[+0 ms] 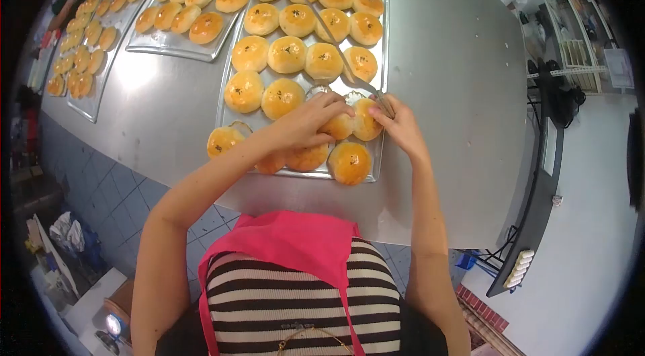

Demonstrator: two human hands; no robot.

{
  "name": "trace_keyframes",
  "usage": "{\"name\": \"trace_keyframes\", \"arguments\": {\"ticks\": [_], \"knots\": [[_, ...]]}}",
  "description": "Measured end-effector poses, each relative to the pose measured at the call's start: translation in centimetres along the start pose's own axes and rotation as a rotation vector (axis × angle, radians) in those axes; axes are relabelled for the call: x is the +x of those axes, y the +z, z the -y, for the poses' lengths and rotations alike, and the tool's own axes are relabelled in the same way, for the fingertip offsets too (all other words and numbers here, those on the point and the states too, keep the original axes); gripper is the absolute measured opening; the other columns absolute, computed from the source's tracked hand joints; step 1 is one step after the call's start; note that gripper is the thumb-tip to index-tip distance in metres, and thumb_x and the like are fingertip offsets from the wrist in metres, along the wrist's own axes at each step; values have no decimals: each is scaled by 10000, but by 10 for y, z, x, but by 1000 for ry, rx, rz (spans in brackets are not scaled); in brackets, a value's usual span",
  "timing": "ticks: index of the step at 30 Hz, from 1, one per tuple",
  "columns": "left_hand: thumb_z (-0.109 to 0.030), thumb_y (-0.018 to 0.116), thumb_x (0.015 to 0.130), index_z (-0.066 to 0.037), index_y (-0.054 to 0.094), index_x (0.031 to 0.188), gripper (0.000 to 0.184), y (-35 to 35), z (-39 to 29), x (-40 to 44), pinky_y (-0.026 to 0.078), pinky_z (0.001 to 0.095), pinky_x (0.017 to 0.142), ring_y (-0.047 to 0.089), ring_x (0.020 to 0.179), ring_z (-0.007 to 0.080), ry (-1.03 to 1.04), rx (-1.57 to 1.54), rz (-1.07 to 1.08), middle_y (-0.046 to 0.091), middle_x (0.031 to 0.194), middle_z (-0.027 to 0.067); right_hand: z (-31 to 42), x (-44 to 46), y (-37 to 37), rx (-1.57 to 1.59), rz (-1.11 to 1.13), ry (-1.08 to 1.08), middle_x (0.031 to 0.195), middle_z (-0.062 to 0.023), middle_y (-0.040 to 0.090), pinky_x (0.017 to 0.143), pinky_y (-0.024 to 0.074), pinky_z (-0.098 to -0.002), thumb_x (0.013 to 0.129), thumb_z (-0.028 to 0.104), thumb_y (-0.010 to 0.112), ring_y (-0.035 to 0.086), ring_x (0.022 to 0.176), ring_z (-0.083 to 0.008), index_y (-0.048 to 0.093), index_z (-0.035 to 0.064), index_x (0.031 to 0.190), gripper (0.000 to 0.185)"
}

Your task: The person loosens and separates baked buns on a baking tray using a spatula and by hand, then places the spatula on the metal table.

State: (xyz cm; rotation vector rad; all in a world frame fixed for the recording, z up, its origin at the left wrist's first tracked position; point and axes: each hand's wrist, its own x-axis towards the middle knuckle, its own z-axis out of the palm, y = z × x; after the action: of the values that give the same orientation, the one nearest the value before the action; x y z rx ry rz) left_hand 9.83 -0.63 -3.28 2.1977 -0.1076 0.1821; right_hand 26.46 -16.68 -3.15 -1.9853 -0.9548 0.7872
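A metal tray [385, 26] of glazed round buns lies on the steel table in front of me. My left hand [312, 119] is closed round a bun [338, 127] near the tray's right front part. My right hand [398, 122] pinches the handle end of a long thin knife [336, 43], with its thumb by the neighbouring bun [367, 119]. The blade slants up and left across the buns behind. Nearer to me sits another bun [350, 164] at the tray's front edge. My left forearm hides part of the front row.
A second tray of buns [178, 52] stands at the back left, and another tray [91, 112] is at the far left. A person's arm [67, 3] shows at the upper left. The steel table [463, 121] extends to the right.
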Motion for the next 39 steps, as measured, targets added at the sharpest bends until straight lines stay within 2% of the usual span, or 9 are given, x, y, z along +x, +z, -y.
{"name": "trace_keyframes", "arguments": {"ticks": [4,9,13,16,23,29,32,35,39], "knots": [[-82,668,664,-109,462,1126,507,1,3,-4,368,383,899,430,1061,309,-47,-33,-59,450,1098,119,-1,-10,-7,3,62,56,753,-90,558,647,429,-279,792,235,636,497,677,-141,513,-9,901,294],[-116,678,667,-92,455,1135,519,0,-3,0,375,389,894,438,1053,316,-233,-131,-238,447,1090,138,-18,-26,-13,230,-158,232,735,-21,570,648,434,-269,783,170,647,516,690,-127,542,-1,892,228],[-140,673,679,-75,442,1158,536,1,-6,7,384,388,887,444,1054,320,-286,33,-95,448,1087,152,-12,-25,-10,246,-234,259,747,-29,589,654,442,-271,785,146,643,537,701,-130,563,-6,874,193],[-159,672,682,-72,441,1164,542,3,-3,10,390,387,880,445,1056,319,-295,66,-29,452,1078,153,-13,-19,0,242,-284,105,761,-51,613,650,448,-274,786,151,641,542,685,-135,575,-10,857,188],[-232,676,702,-63,453,1209,579,-5,0,16,364,363,923,433,1086,321,-352,-62,177,461,1139,163,-3,-24,-7,2,-119,157,727,-80,613,621,441,-281,759,178,670,528,648,-132,554,1,845,229],[-176,629,750,-53,447,1221,520,-2,-9,9,339,359,962,435,1116,311,-204,83,-71,460,1197,153,-1,-45,-38,-70,-177,271,705,-47,594,577,427,-248,732,185,700,517,628,-104,561,8,865,261],[-126,594,766,-46,453,1214,476,-37,-9,-5,339,358,967,437,1135,291,-312,-96,-130,474,1207,135,3,-61,-58,-125,-177,191,735,-34,607,589,432,-232,711,165,721,528,645,-85,587,14,935,301],[-98,596,736,-32,479,1181,465,-73,8,-31,381,375,934,476,1096,305,-366,77,-253,503,1178,163,6,-65,-84,-130,-129,181,763,-30,627,616,442,-225,688,139,739,546,668,-80,608,16,992,353],[-86,598,720,-34,489,1168,465,-76,12,-39,388,374,926,483,1077,314,-342,216,-170,504,1162,161,10,-63,-104,-142,-120,187,770,-42,648,630,453,-226,669,108,743,579,678,-94,638,27,990,347]]}}
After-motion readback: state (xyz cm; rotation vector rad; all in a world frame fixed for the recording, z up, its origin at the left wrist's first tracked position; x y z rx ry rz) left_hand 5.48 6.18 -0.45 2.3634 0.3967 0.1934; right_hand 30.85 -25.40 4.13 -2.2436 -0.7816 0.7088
